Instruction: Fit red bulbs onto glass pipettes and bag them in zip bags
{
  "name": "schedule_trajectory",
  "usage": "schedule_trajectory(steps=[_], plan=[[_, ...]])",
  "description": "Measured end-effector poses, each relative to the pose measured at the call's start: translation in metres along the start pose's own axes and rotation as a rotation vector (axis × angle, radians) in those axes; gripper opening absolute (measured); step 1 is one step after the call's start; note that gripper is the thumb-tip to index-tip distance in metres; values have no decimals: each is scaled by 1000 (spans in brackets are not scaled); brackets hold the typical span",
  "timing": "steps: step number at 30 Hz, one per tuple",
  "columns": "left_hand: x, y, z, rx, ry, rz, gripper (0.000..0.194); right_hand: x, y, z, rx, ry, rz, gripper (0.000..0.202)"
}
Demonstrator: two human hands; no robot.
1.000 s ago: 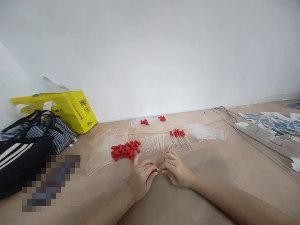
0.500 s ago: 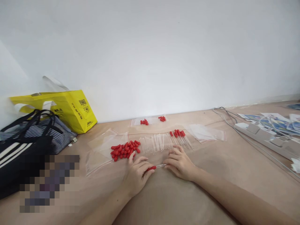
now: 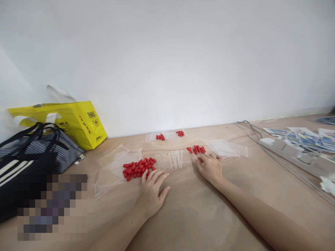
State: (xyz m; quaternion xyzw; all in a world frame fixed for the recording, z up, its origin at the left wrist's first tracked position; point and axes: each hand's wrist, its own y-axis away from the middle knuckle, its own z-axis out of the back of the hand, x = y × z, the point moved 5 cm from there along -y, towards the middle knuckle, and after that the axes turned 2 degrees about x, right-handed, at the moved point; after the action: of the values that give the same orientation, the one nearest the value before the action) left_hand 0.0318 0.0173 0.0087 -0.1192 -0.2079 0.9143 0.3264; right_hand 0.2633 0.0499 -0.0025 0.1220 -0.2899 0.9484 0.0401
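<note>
My left hand (image 3: pixel 154 191) rests on the brown surface with its fingers apart and nothing in them, beside a pile of red rubber bulbs (image 3: pixel 136 168). Thin clear tubes (image 3: pixel 174 160) lie side by side in a row to the right of the pile. At the row's right end are several tubes with red bulbs (image 3: pixel 197 150) on their tips. My right hand (image 3: pixel 209 166) is over these capped tubes, its fingers bent down on them; what its fingertips hold, if anything, is hidden.
Clear plastic bags (image 3: pixel 229 149) lie around the row, one at the back holding red bulbs (image 3: pixel 180 133). A yellow bag (image 3: pixel 86 122) and a striped bag (image 3: pixel 68 150) stand left. A white power strip (image 3: pixel 293 151), cables and printed sheets (image 3: pixel 309 136) lie right.
The red-capped tube that was between both hands is no longer there. My right hand has moved right and back to the capped tubes. My left hand's fingers have let go.
</note>
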Motion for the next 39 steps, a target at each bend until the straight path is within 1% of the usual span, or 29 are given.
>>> schedule_trajectory(steps=[3, 6, 9, 13, 16, 18, 21, 24, 27, 30, 33, 36, 39], plan=[[-1, -1, -2, 5, 7, -2, 25, -7, -8, -10, 58, 18, -123, 21], [0, -1, -3, 13, 17, 3, 20, -9, -13, -17, 102, 19, -184, 20], [0, -1, -3, 33, 30, 5, 16, -10, -18, -21, 119, 18, -221, 20], [-1, -2, -3, 55, 38, 14, 13, -10, -19, -21, 102, 17, -197, 22], [-2, -2, -2, 60, 41, 12, 12, -4, -18, -17, 58, 6, -119, 24], [-2, -2, -2, 59, 40, 10, 12, 3, -18, -16, 50, -2, -76, 25], [-2, -3, -2, 57, 33, 4, 12, 10, -22, -17, 103, 10, -89, 25], [-3, -3, -2, 46, 18, -5, 12, 15, -28, -20, 206, 68, -138, 26], [-3, -4, 1, 1, -9, 14, 11, 17, -34, -23, 275, 118, -155, 27], [6, -6, 8, -96, -88, 106, 9, 18, -39, -26, 305, 143, -147, 24], [24, -7, 17, -167, -214, 235, 11, 21, -41, -29, 326, 173, -129, 23], [37, -7, 19, -159, -310, 266, 14, 25, -41, -31, 336, 202, -110, 22], [41, -9, 17, -146, -364, 243, 14, 28, -40, -27, 324, 224, -96, 23]])
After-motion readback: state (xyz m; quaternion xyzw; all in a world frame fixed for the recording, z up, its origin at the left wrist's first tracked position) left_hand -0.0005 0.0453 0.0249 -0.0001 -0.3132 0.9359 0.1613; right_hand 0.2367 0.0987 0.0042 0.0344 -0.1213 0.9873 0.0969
